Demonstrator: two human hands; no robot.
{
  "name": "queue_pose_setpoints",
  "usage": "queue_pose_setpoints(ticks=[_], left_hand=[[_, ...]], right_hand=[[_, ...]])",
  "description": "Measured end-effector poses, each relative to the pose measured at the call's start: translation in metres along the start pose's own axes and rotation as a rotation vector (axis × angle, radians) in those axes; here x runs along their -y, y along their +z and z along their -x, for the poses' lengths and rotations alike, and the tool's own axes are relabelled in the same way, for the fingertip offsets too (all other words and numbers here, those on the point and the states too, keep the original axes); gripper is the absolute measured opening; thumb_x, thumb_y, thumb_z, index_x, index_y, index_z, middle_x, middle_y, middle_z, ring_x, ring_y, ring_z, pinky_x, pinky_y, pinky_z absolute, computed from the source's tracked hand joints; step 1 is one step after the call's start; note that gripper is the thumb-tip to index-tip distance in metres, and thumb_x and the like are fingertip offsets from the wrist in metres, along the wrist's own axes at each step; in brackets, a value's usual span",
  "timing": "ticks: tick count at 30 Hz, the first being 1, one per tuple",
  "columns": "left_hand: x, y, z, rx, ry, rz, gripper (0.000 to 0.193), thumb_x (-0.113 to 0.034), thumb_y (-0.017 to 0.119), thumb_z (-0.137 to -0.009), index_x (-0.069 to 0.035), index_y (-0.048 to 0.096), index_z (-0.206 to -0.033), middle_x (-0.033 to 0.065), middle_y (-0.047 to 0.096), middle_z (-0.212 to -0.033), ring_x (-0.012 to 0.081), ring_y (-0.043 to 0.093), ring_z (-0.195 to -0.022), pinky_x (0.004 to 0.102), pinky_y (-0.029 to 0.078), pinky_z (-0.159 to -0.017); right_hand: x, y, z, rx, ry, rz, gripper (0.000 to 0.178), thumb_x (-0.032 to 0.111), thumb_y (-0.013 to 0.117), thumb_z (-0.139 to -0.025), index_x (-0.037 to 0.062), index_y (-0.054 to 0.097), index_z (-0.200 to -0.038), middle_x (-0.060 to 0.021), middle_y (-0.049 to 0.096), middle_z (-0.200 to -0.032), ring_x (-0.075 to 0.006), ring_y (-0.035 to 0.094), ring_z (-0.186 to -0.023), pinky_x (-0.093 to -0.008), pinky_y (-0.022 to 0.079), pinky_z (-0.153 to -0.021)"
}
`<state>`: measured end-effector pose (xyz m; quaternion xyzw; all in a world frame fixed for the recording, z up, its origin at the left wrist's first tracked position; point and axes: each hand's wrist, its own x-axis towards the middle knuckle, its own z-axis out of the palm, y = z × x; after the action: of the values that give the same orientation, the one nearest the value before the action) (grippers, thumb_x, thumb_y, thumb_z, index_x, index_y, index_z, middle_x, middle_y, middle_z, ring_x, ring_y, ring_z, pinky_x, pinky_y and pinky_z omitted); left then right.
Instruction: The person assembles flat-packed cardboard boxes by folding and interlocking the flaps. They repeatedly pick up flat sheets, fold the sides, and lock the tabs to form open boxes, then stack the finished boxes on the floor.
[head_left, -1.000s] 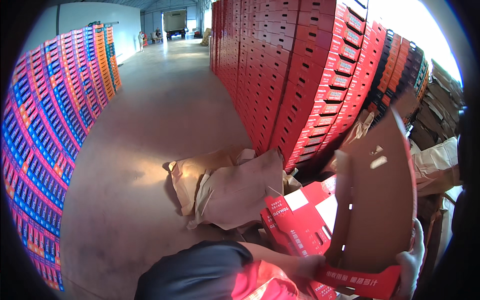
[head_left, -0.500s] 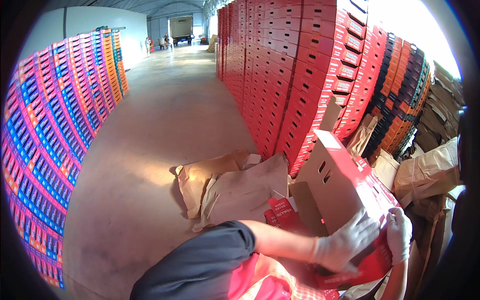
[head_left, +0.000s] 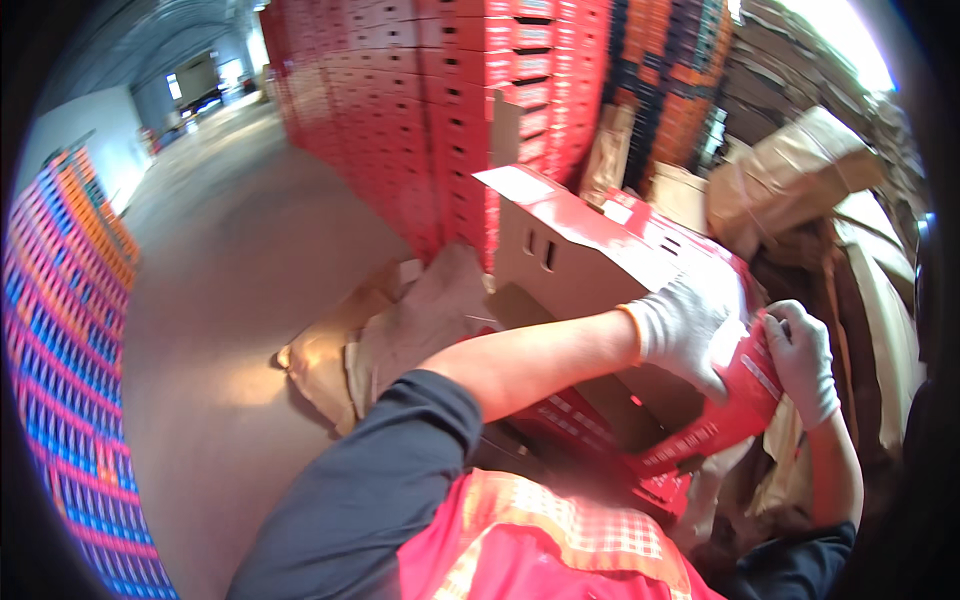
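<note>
A partly folded red cardboard box (head_left: 718,425) with a plain brown inside stands tilted in front of me. My left hand (head_left: 688,328), in a white glove, reaches across the box to its right end. Its thumb and fingers close over the red end panel. On the outer corner of that same end, my gloved right hand (head_left: 803,362) pinches the cardboard edge with bent fingers. The box's tall brown panel (head_left: 572,275) has two slots and rises to the left of my hands. More red printed cardboard (head_left: 565,415) lies below, partly hidden by my left arm.
Tall stacks of red boxes (head_left: 375,110) rise behind the work spot. Brown paper (head_left: 425,310) lies crumpled on the floor to the left. Wrapped brown bundles (head_left: 790,180) crowd the right side. Stacked colourful crates (head_left: 70,370) line the far left.
My view has swung to the right. My left hand has moved from the box's lower inside up to its right end panel. My right hand still grips that end's edge.
</note>
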<state>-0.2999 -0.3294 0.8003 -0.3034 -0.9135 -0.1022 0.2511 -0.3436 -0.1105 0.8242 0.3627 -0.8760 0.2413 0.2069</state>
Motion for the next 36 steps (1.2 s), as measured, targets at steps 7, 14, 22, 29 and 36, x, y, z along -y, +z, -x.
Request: queue_pose_setpoints(ticks=[7,14,22,29,36], left_hand=[[0.008,0.003,0.006,-0.036,0.001,0.278,0.073,-0.066,0.077,-0.049,0.001,0.068,-0.076,0.0181,0.065,-0.076,0.0338,0.065,-0.074,0.0415,0.052,-0.071],[-0.002,0.003,0.026,0.029,-0.03,0.316,0.09,-0.065,0.08,-0.051,0.007,0.06,-0.102,0.0247,0.061,-0.099,0.0395,0.06,-0.092,0.0466,0.048,-0.086],[0.031,0.019,0.037,-0.465,-0.162,1.411,0.078,-0.039,0.066,-0.095,0.001,0.029,-0.152,0.0141,0.048,-0.144,0.02,0.05,-0.126,0.0342,0.041,-0.106],[0.045,0.014,0.153,-0.025,0.123,0.485,0.109,-0.058,0.083,-0.068,-0.002,0.035,-0.149,0.0234,0.045,-0.145,0.041,0.045,-0.133,0.05,0.034,-0.11],[0.022,-0.002,0.207,-0.293,0.015,0.418,0.119,-0.049,0.086,-0.06,-0.003,0.029,-0.152,0.0293,0.025,-0.155,0.0468,0.028,-0.142,0.0526,0.023,-0.116]], right_hand=[[0.013,-0.017,-0.011,0.066,-0.069,0.066,0.038,0.022,0.063,-0.094,-0.0009,0.055,-0.064,-0.0176,0.051,-0.056,-0.0292,0.051,-0.047,-0.0379,0.041,-0.049],[0.01,0.034,-0.038,0.37,0.039,0.204,0.022,0.023,0.057,-0.089,0.0034,0.067,-0.084,-0.0207,0.067,-0.078,-0.0396,0.066,-0.08,-0.0446,0.052,-0.074],[0.053,0.047,-0.018,0.17,-0.281,0.114,0.053,0.035,0.075,-0.079,0.0095,0.062,-0.124,-0.0174,0.069,-0.106,-0.0327,0.067,-0.1,-0.039,0.052,-0.088],[0.019,0.026,-0.035,0.041,0.016,-0.268,0.066,0.021,0.075,-0.073,-0.0014,0.055,-0.133,-0.0154,0.07,-0.111,-0.0247,0.067,-0.104,-0.0328,0.051,-0.094],[-0.118,0.053,0.058,0.112,0.556,-1.134,0.031,0.023,0.069,-0.084,0.0034,0.064,-0.108,-0.0136,0.069,-0.1,-0.0222,0.067,-0.088,-0.0337,0.055,-0.084]])
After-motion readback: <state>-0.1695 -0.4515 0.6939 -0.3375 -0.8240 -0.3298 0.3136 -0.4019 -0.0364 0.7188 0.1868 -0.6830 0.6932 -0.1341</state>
